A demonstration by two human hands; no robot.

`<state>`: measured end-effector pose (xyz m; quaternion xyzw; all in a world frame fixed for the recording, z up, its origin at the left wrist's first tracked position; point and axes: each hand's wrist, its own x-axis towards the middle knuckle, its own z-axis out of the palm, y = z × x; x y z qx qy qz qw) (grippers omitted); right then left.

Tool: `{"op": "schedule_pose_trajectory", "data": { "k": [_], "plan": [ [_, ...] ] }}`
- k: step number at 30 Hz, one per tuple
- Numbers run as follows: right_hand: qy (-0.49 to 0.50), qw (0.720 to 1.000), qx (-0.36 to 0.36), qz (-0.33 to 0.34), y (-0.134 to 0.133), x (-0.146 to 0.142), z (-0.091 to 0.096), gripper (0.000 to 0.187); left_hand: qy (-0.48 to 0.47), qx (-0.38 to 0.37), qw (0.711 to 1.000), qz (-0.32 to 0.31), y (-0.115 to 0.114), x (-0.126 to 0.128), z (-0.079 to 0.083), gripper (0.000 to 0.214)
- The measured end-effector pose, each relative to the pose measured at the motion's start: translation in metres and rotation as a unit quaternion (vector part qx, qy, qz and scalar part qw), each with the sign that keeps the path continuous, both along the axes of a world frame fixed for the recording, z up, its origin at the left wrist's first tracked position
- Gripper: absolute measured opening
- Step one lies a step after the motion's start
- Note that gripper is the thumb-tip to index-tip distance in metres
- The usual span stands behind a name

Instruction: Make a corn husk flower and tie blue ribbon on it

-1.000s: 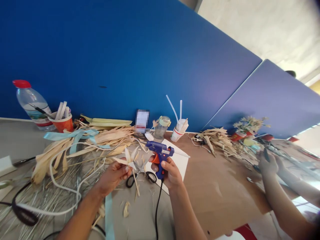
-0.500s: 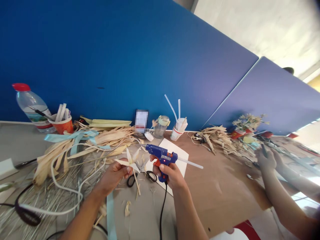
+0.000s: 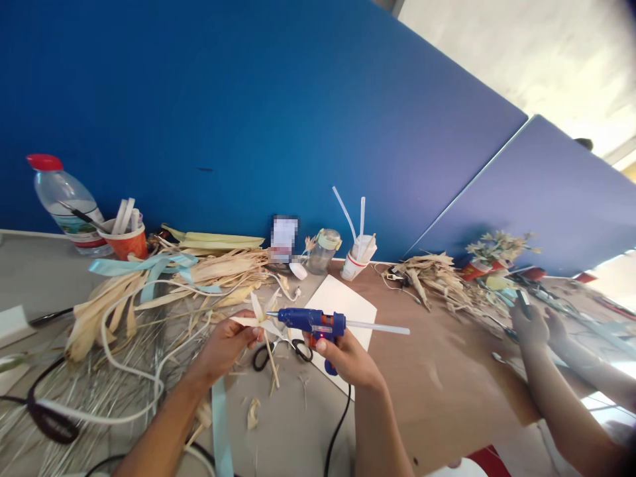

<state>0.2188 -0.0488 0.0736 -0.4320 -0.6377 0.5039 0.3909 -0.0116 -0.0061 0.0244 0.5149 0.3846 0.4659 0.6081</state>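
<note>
My left hand pinches a pale husk flower by one of its petals; a thin stick stem slants down below it. In my right hand is a blue hot glue gun, held level, with a clear glue stick poking out of its back. The gun's metal tip points left and sits at the flower's centre; whether it touches cannot be made out. Just beneath them lie scissors with black handles, partly covered by the gun and the flower.
Dried corn husks and a light blue ribbon lie at the left, with a white cable looping across. A red-capped bottle, paper cups and a jar stand along the blue partition. Another person's hands work at the right.
The glue gun has swung level and moved left, bringing its tip from above the flower to the flower's centre. My left hand has hardly moved. The view has shifted slightly.
</note>
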Motion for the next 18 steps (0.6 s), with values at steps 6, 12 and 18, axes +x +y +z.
{"op": "schedule_pose_trajectory", "data": {
  "k": [6,12,18],
  "plan": [
    [-0.045,0.999,0.016,0.009,0.002,-0.002,0.002,0.034,0.024,0.023,0.999,0.004,0.001,-0.002,-0.004,0.029],
    [-0.107,0.994,0.021,0.02,0.003,-0.002,0.002,0.035,0.024,0.035,0.999,0.011,0.004,-0.004,-0.01,0.029],
    [-0.126,0.991,0.027,0.023,0.002,-0.001,0.001,0.036,0.001,0.023,1.0,0.018,0.005,-0.003,-0.011,0.028]
  ]
}}
